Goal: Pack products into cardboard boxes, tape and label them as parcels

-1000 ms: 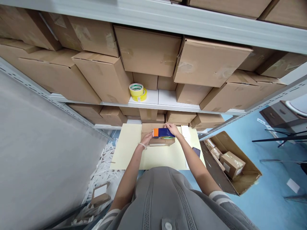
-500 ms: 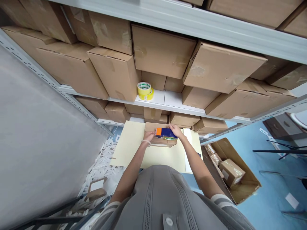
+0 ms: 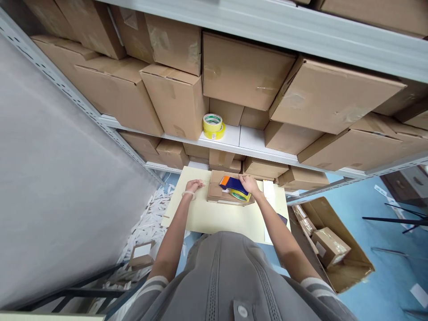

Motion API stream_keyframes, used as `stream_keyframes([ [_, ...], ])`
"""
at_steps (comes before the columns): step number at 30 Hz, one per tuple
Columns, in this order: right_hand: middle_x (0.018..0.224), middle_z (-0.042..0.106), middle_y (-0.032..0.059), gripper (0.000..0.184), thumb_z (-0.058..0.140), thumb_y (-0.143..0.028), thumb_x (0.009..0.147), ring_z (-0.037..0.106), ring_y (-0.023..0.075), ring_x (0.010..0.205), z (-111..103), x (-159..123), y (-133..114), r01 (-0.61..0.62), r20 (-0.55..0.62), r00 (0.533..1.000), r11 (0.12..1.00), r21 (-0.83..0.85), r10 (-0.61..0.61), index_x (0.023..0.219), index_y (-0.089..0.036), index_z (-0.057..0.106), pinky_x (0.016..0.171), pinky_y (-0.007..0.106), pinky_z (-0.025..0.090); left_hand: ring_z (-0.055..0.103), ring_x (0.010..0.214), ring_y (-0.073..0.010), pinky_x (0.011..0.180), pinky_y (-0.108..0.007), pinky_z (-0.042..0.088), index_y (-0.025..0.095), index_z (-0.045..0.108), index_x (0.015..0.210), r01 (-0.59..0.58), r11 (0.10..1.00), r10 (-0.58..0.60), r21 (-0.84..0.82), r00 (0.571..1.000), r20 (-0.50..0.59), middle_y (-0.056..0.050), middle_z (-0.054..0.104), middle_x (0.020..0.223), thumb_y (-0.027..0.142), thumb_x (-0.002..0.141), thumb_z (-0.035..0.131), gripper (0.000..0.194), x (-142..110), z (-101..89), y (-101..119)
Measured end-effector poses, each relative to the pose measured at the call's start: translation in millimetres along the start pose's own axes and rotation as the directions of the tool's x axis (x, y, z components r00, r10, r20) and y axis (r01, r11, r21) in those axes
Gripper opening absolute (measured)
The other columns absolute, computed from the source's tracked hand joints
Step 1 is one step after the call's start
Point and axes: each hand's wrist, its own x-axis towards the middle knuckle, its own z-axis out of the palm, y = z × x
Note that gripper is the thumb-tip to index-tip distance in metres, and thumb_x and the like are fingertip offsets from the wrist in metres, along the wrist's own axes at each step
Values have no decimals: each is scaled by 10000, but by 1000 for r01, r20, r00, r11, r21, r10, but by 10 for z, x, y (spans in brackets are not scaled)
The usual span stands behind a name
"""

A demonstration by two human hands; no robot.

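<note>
Head view: the right hand (image 3: 249,183) is gripping a blue-and-orange packing tape dispenser (image 3: 233,184), fingers (image 3: 246,179) clamped over its top, as it sits on a flat cardboard box (image 3: 217,192) on the cream surface (image 3: 214,220). The left hand (image 3: 193,186) is lying just beside the box, fingers (image 3: 199,183) loosely curled on nothing. An open carton (image 3: 351,267) on the blue floor (image 3: 391,267) is holding a taped parcel (image 3: 329,246).

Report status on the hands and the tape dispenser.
Right hand gripping blue-and-orange tape dispenser. Dispenser on flat cardboard piece. Left hand off it, over pale board.
</note>
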Motion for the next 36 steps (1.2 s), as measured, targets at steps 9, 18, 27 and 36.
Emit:
stream_keyframes([
  [9,926,737,132,601,205,-419,1030,669,221,914,13,-50,-134,-40,-18,999,995,-97,38,838,-162,714,728,256,388,574,550,-110,617,-260,498,178,548,624,14,999,-13,46,999,-32,-6,612,587,503,595,763,390,133,229,-343],
  [18,891,740,131,582,223,-401,1029,676,225,889,58,-146,-171,-52,-84,995,995,-82,45,827,-158,711,731,262,392,661,868,-222,780,-328,484,222,629,836,-25,908,83,417,989,-121,-31,675,754,448,799,558,239,174,409,-473],
  [27,730,709,92,602,259,-476,995,661,211,770,95,-193,-128,-140,-133,980,987,76,150,653,-184,659,639,256,395,323,1414,-231,1168,-412,243,197,421,1389,-433,587,432,684,882,187,-114,412,1484,350,901,434,511,-213,358,-310],
  [36,693,682,94,691,254,-665,937,655,228,737,-192,-63,-259,-216,-28,974,960,178,224,591,-202,632,627,269,404,110,1486,-238,1209,-466,48,131,247,1500,-648,201,374,734,744,554,-122,230,1587,325,894,439,664,-262,466,-291],
])
